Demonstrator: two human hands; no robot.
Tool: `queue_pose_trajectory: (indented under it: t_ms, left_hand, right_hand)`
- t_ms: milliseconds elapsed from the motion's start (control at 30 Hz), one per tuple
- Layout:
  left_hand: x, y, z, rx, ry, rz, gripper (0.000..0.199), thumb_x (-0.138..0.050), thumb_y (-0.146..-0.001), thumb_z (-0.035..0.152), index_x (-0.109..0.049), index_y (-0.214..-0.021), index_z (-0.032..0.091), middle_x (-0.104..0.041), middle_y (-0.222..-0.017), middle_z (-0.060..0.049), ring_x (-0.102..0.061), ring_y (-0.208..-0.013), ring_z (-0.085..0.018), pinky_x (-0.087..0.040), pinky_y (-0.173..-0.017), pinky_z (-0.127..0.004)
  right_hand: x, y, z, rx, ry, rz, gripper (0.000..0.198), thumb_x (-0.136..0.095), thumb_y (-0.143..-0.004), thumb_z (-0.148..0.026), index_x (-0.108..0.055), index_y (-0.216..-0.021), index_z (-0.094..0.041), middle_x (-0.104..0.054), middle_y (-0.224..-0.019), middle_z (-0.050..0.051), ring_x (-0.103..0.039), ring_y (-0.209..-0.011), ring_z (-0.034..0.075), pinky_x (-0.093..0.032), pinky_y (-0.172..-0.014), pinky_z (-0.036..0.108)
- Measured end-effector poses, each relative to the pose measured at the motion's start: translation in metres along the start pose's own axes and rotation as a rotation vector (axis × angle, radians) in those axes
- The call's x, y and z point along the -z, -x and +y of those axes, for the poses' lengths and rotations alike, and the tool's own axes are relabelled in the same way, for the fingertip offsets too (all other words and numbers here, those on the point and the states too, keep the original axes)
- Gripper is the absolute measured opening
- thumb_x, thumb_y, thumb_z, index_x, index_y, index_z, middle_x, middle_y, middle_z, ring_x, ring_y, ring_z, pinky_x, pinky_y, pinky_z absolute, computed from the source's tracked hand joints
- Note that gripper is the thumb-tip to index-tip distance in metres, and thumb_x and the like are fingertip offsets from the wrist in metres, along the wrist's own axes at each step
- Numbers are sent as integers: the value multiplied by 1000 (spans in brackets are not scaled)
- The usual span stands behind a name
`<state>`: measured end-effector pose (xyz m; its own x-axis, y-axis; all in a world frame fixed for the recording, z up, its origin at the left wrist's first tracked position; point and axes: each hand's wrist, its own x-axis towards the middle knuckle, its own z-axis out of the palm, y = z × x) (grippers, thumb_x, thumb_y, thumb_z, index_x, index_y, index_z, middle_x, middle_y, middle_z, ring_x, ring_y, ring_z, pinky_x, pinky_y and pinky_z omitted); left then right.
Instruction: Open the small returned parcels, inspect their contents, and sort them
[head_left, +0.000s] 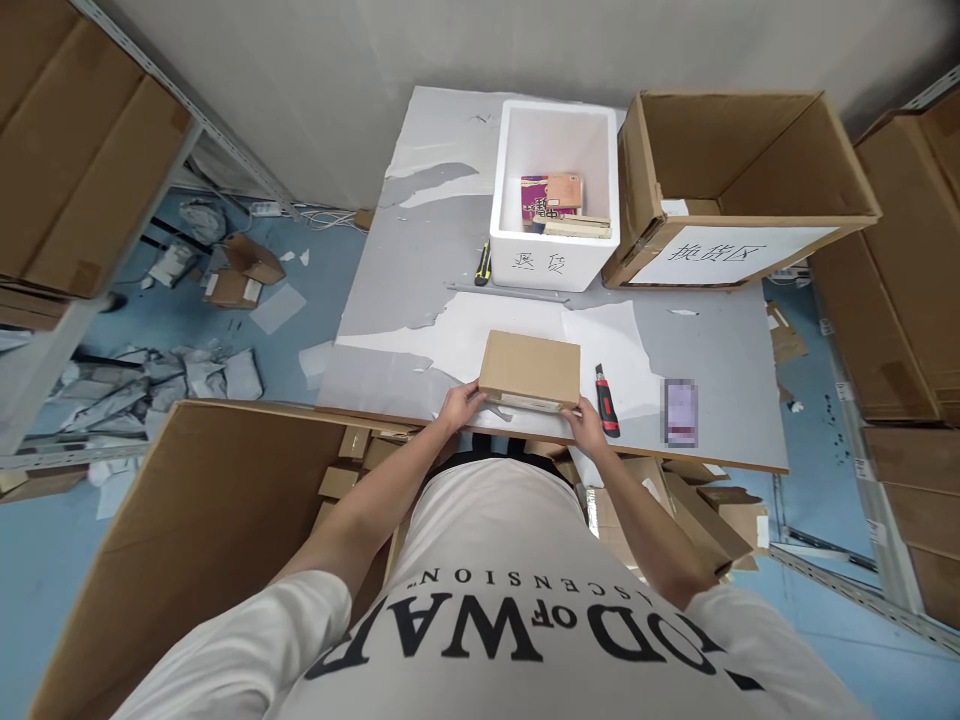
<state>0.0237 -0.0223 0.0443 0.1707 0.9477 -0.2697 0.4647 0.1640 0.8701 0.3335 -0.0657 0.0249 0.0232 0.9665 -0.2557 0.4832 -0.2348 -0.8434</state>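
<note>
A small closed brown cardboard box is at the front of the table, with a label showing along its near side. My left hand grips its near left corner, and my right hand holds the near right corner. Whether the box rests on the table or is lifted slightly, I cannot tell. Just right of my right hand lies a red and black utility knife. Farther right is a phone-shaped item, blurred out by pixels.
A white foam box holding several small packages stands at the back, beside a large open carton. A yellow and black cutter lies left of the foam box. Below the table's front edge a big carton holds several boxes.
</note>
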Motion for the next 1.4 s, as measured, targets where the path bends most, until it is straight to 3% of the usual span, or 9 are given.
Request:
queue_pose_trajectory:
  t_ms: [200,433,567,767,933,1100,1200,1300,1400]
  left_hand:
    - [24,-12,45,31,-159,130,39,-56,-84,43,-71,-111,20,-73,-107,-4,-67,-97,-22,-48,-84,-27]
    - [27,-32,64,126,-195,259,41,-58,-81,52,-76,-97,19,-76,-91,-6,-68,-85,-22,-47,-71,-27]
    - [20,-30,61,168,-204,256,39,-58,-82,49,-76,-97,18,-75,-93,-6,-68,-87,-22,-47,-74,-28]
    - [8,-20,57,98,-125,201,50,-67,-75,43,-64,-121,21,-73,-103,-3,-67,-86,-19,-50,-79,-29]
    - [-8,-16,51,76,-129,370,52,-67,-77,40,-59,-122,15,-68,-112,-10,-64,-92,-21,-51,-80,-32]
    - [-19,-8,44,-157,-345,524,28,-60,-84,36,-64,-104,17,-62,-105,-11,-58,-102,-24,-46,-89,-37]
    - [-20,-7,43,-307,-535,414,17,-50,-90,26,-67,-93,20,-64,-98,-9,-56,-100,-23,-44,-88,-37]
    - [-19,-5,49,-397,-703,242,28,-44,-89,12,-67,-102,21,-66,-102,-9,-56,-101,-22,-43,-86,-35]
    - [-19,4,60,-430,-830,157,35,-45,-89,15,-60,-119,19,-62,-116,-12,-53,-111,-25,-41,-94,-38]
  right_hand:
    - [36,-21,-38,66,208,-6,45,-38,-89,-55,-64,-94,-18,-61,-93,10,-57,-90,23,-47,-85,37]
    - [46,-44,-73,-8,340,-44,58,-24,-95,-55,-68,-99,-18,-67,-97,13,-58,-96,26,-41,-86,35]
    - [38,-47,-69,-84,359,-70,61,-23,-96,-54,-70,-93,-16,-70,-97,15,-61,-92,27,-43,-79,33]
    - [38,-52,-61,-116,294,-86,61,-26,-94,-58,-69,-101,-15,-71,-101,12,-62,-93,25,-45,-78,33]
    - [35,-50,-55,-90,180,-39,64,-28,-90,-63,-67,-106,-16,-70,-105,11,-62,-96,24,-45,-83,33]
    - [39,-31,-30,-173,120,114,60,-24,-92,-55,-58,-119,-13,-66,-105,12,-62,-85,21,-47,-80,34]
    - [47,-19,-9,-239,381,227,45,-39,-89,-45,-55,-116,-13,-60,-113,16,-56,-104,26,-43,-90,37]
    - [53,-15,5,-353,651,165,40,-51,-84,-39,-52,-116,-15,-55,-118,17,-50,-114,30,-41,-92,40]
    - [54,-18,11,-438,751,80,39,-54,-84,-38,-49,-117,-17,-54,-116,16,-52,-112,30,-43,-88,39]
